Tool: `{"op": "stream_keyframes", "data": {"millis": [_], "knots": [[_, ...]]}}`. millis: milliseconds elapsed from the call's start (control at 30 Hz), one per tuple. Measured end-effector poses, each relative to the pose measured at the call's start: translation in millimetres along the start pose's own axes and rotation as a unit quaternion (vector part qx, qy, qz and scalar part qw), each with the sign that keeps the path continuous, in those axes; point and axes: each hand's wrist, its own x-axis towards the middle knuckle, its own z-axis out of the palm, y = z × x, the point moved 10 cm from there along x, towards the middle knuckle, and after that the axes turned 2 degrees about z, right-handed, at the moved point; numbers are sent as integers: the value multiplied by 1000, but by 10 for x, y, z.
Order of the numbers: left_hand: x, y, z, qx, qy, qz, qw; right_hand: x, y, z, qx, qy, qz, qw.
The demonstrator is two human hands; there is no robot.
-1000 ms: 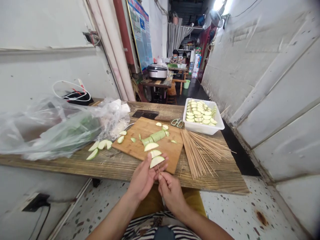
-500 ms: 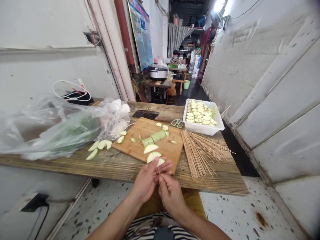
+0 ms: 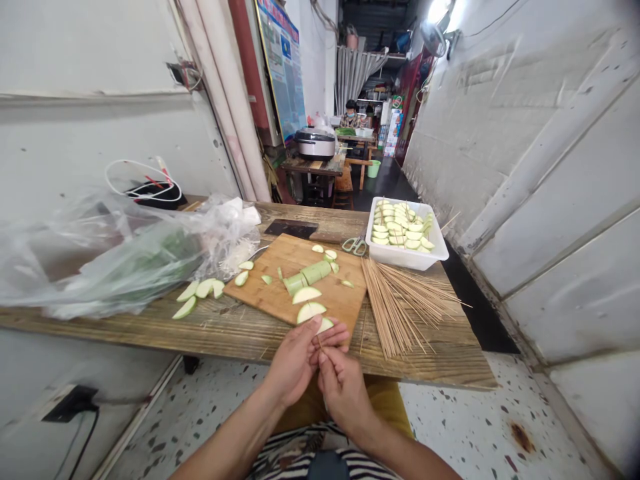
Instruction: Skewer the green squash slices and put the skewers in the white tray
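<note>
Pale green half-moon vegetable slices point(image 3: 311, 311) sit in a row on a thin wooden skewer, over the near edge of the cutting board point(image 3: 270, 257). My left hand point(image 3: 295, 357) is closed around the lowest slice, thumb on top and fingers beneath. Close beside it, my right hand point(image 3: 345, 387) pinches the skewer's lower end. Farther up the board lies a cut piece of the same vegetable point(image 3: 307, 277), with small offcuts around it. Several loose slices point(image 3: 186, 307) rest on the table left of the board.
Bare bamboo skewers point(image 3: 395, 313) fan out right of the board. Behind them stands a white tray point(image 3: 407, 259) of skewered slices. Scissors point(image 3: 355, 246) and a cleaver point(image 3: 293, 229) lie past the board. Plastic bags point(image 3: 125, 253) cover the left side. A person point(image 3: 351, 115) sits far back.
Both hands, with the skewer and its slices, have shifted slightly to the right. The top slices now lie a little farther right over the board.
</note>
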Motion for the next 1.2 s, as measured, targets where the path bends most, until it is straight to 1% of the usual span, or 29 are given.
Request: {"op": "stream_keyframes", "data": {"millis": [133,233,300,400,533,667,767,933,1000,1100,1200], "knots": [[-26,-48,48,15,-11,-5,1000,20,-55,-60,-20,13,-7,1000],[-31,-23,63,8,-20,-6,1000,14,-39,-92,-24,19,-3,1000],[-14,76,30,0,-11,13,1000,2,-17,-82,-23,9,1,1000],[26,290,-51,-7,15,59,998,-16,-6,-28,-21,-20,5,1000],[70,398,-89,-7,20,66,998,-37,-30,27,-22,-43,4,999],[81,393,-90,11,9,75,997,-62,-33,51,-21,-54,9,998],[73,353,-97,21,13,78,997,-73,-31,52,-22,-53,11,998],[28,184,-64,22,17,41,999,-47,-64,16,-38,-31,-4,999],[23,162,-62,15,16,35,999,-35,-74,-5,-43,-25,-9,999],[57,236,-120,-10,17,39,999,-34,-61,-11,-36,-33,-5,999],[121,413,-223,-38,25,62,997,-52,-38,20,-25,-53,5,998]]}}
